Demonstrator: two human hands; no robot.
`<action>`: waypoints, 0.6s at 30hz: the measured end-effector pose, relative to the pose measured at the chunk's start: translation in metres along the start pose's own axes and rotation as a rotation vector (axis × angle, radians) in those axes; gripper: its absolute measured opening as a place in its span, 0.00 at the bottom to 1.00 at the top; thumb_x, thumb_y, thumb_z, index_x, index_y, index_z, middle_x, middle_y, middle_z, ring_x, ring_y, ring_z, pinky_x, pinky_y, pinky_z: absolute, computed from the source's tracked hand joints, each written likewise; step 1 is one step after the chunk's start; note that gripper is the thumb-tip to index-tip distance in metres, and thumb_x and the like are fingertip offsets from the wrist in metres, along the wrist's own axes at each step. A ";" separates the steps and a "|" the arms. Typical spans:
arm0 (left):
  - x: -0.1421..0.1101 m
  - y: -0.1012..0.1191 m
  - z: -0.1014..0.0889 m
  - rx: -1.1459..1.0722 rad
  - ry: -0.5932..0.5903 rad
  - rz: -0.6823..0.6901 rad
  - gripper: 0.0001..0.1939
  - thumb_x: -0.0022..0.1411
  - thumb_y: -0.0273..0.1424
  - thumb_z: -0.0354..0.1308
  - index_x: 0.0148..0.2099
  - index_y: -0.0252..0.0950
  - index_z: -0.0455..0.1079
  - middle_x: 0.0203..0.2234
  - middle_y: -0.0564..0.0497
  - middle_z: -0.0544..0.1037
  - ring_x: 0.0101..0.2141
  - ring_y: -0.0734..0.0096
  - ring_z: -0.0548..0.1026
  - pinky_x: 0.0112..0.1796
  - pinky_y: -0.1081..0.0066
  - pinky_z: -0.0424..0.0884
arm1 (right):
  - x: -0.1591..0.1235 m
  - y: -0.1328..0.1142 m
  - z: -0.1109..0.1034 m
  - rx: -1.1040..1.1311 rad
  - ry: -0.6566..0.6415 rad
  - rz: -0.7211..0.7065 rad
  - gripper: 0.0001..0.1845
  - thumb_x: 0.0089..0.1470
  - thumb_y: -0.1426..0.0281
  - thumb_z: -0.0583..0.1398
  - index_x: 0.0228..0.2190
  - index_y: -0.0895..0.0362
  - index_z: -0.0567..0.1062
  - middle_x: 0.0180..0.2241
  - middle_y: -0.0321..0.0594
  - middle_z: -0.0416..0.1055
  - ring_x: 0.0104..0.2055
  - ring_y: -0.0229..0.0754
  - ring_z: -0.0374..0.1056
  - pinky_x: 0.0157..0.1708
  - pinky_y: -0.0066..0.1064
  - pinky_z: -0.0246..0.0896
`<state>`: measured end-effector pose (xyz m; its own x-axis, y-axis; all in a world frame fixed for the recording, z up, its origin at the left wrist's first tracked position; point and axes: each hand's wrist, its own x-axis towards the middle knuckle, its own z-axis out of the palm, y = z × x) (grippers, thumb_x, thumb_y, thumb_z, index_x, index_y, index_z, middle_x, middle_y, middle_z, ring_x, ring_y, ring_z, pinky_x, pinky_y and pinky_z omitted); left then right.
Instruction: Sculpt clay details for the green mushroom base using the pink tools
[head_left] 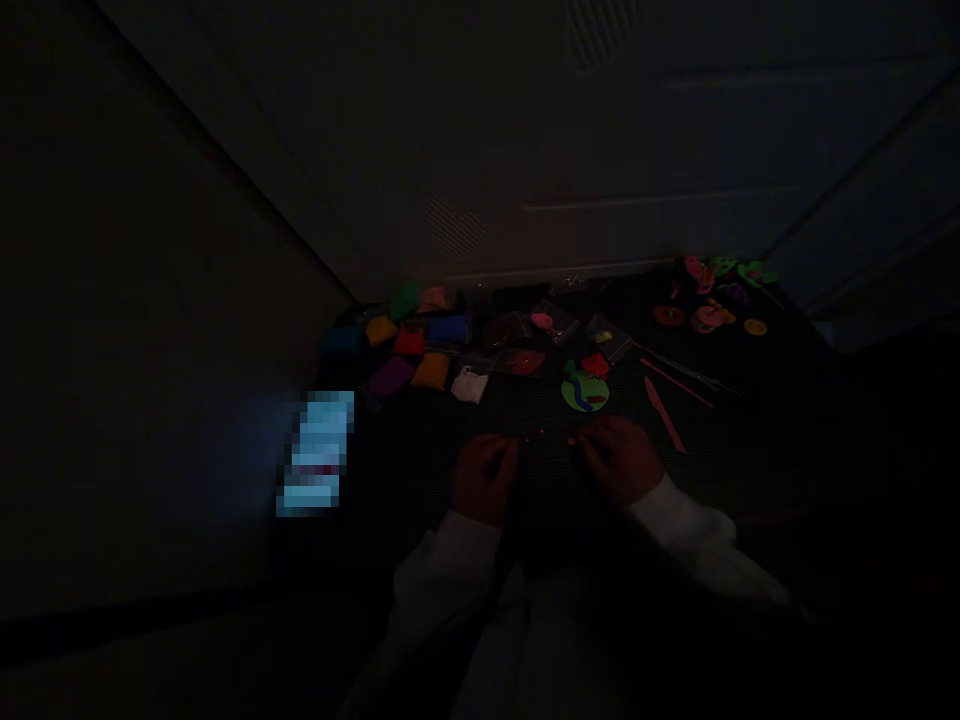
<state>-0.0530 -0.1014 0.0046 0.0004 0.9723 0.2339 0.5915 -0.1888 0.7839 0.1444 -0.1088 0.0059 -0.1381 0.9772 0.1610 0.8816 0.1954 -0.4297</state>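
The scene is very dark. My left hand [481,478] rests on the dark table with its fingers bent and the thumb and fingertips drawn together; what they hold, if anything, does not show. To its right lie tiny pinkish bits [541,431], apparently modelling clay. My right hand [621,462] is curled too, its fingertips at a small pink piece of clay [571,441] on the tabletop. Just beyond the hands is a green clay disc [574,394] bearing blue and reddish pieces, with a red clay piece [596,364] behind it.
Colourful clay lumps, among them an orange one [431,371] and a white one [469,384], sit at the left back. A pink plastic knife [664,415] lies right of my right hand. Finished-looking clay figures [709,318] stand at the back right. A lit, pixelated screen [315,455] glows at left.
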 end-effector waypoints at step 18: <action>-0.001 -0.005 0.002 0.054 0.052 0.124 0.08 0.53 0.32 0.53 0.30 0.34 0.70 0.27 0.49 0.73 0.32 0.73 0.71 0.35 0.71 0.68 | -0.021 -0.002 -0.007 -0.280 -0.128 -0.169 0.20 0.54 0.62 0.47 0.49 0.48 0.61 0.39 0.41 0.61 0.38 0.42 0.54 0.36 0.37 0.43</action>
<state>-0.0537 -0.1008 -0.0006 0.0349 0.9332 0.3576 0.6317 -0.2978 0.7157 0.1482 -0.1304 0.0095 -0.3324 0.9390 0.0883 0.9287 0.3422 -0.1431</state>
